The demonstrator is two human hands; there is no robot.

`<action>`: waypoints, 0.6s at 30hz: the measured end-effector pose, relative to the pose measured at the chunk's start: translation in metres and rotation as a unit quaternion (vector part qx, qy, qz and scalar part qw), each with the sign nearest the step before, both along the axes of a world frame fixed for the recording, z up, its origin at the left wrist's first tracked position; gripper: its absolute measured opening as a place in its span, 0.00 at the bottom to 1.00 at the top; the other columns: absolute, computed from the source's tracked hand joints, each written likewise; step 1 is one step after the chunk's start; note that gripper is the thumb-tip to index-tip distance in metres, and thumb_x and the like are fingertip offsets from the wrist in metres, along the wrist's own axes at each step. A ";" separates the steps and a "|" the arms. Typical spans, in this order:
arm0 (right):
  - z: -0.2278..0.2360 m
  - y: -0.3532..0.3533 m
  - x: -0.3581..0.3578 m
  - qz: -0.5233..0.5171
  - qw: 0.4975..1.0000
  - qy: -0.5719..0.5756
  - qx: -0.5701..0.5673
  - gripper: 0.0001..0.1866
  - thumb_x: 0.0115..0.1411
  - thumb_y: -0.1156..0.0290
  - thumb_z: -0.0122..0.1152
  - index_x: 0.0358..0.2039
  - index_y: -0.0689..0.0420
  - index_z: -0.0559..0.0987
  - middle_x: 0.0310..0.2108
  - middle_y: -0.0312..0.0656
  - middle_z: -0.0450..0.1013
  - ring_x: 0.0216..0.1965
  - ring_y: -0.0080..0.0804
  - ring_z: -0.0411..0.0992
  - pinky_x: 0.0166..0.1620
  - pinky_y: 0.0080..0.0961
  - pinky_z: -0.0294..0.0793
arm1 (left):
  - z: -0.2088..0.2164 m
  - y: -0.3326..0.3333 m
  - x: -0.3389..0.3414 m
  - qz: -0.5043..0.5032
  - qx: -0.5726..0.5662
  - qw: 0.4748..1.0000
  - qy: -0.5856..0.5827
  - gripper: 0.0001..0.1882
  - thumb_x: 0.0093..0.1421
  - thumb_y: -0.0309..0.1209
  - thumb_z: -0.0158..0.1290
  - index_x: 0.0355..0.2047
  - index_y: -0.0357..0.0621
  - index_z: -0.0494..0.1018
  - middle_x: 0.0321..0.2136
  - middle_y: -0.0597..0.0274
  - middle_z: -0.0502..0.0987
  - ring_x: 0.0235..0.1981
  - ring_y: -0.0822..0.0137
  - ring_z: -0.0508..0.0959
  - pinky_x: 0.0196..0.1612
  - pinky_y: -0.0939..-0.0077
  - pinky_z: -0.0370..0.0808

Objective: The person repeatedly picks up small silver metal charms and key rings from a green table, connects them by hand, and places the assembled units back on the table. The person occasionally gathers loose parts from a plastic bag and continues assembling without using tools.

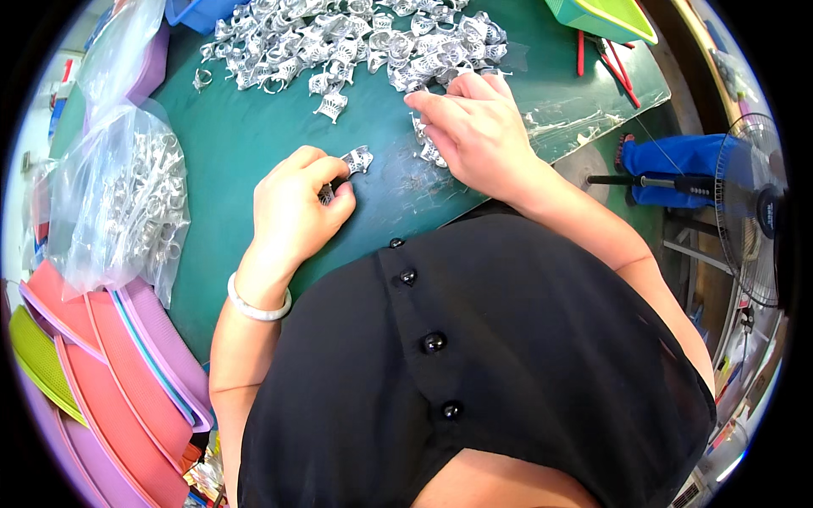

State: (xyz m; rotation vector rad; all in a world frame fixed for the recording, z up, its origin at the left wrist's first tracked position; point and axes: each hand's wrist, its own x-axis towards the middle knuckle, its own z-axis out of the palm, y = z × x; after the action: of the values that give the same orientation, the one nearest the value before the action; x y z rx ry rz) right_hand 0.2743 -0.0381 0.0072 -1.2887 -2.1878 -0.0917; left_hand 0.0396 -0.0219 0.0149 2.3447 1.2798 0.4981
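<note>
My left hand [296, 203] is closed, fingers curled, with a silver openwork ring [326, 194] showing between thumb and fingers. Another silver openwork piece [359, 159] sticks out past its fingertips; whether it is held or lies on the table I cannot tell. My right hand [483, 131] is at the near edge of a large heap of similar silver rings [339, 42]. Its index finger and thumb are apart, and the other fingertips touch the heap. A few silver pieces [429, 146] lie below its thumb, partly hidden. One ring [331, 106] rests just in front of the heap.
A clear plastic bag [127, 203] of silver rings stands on the green table [229, 152] at left, above stacked coloured baskets [127, 364]. A green tray [605, 21] and red-handled pliers [621, 76] are at the far right. A fan [749, 207] stands beyond the table's right edge.
</note>
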 end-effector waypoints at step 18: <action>0.004 -0.014 -0.007 0.086 0.977 -0.026 -0.195 0.19 0.48 0.74 0.62 0.42 0.61 0.71 0.41 0.46 0.67 0.39 0.45 0.71 0.40 0.34 0.73 | -0.008 -0.013 -0.038 0.128 -0.460 0.783 -0.399 0.09 0.57 0.29 0.53 0.37 0.39 0.74 0.29 0.61 0.75 0.23 0.77 0.71 0.24 0.85 0.67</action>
State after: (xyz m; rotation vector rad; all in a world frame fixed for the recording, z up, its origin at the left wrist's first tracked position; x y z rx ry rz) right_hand 0.2677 -0.0520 0.0115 -1.3016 -2.4340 0.3959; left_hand 0.0020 -0.0345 0.0071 0.9610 1.0345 0.6465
